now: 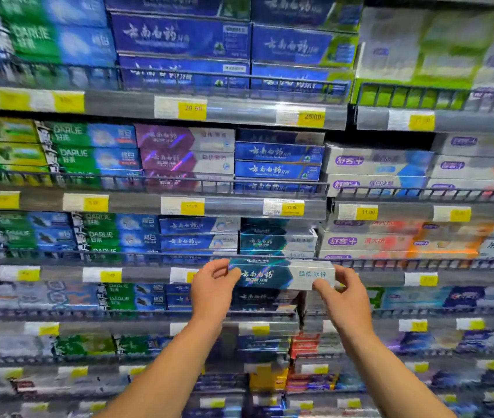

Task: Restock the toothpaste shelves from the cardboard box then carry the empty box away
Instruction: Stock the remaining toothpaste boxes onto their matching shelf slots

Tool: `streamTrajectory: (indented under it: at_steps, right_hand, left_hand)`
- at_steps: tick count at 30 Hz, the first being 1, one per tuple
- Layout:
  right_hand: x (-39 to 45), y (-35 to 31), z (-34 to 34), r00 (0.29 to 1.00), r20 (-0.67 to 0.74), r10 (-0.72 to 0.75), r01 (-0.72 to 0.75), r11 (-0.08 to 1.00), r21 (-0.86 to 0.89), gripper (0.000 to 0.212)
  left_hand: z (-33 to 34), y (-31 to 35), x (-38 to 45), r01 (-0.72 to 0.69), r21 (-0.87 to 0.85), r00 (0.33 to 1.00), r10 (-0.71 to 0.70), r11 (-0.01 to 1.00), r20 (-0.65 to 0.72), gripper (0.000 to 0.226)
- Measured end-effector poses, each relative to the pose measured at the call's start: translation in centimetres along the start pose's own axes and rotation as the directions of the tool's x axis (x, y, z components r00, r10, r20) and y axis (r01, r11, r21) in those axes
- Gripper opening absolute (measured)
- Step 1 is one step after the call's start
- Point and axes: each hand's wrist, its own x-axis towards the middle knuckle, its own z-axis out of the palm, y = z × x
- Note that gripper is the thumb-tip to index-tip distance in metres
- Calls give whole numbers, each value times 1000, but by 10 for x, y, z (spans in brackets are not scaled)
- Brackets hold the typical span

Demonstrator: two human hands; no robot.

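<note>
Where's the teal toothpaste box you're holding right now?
Centre of the head view: the teal toothpaste box is held between left hand and right hand, just below the matching teal stack.

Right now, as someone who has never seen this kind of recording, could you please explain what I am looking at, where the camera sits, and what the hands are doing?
There is no machine here: a person wears one wide-angle camera on the head, looking forward and down, so the two bare arms reaching in from the bottom are their own. In front stand store shelves packed with toothpaste cartons, with yellow price tags along the shelf edges. The left hand and the right hand each take one end of a teal and silver toothpaste carton, held level in front of a shelf's wire rail, just below a stack of matching cartons. Each grip is a pinch of fingers and thumb. The cardboard box is not in view.
</note>
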Motion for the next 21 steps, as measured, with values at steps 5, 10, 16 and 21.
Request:
streamTrajectory:
  at_steps: [5, 10, 16, 21]
  right_hand:
    - [46, -5, 24, 985, -170, -16, 8, 999, -43, 47]
    - [73, -6, 37, 971, -233, -52, 38, 997, -64, 39]
    - [92, -1, 43, 977, -210, -37, 13, 993, -115, 37]
    - [101, 3, 44, 991, -116, -67, 60, 996, -64, 42]
  left_hand:
    - [19, 18, 36, -53, 19, 994, 51, 998, 96, 45]
    - [32, 16, 62, -58, 37, 980, 50, 998, 193, 56]
    - [38, 13, 76, -121, 85, 972, 101, 989, 213, 59]
    - [43, 7, 77, -160, 79, 968, 141, 984, 208, 64]
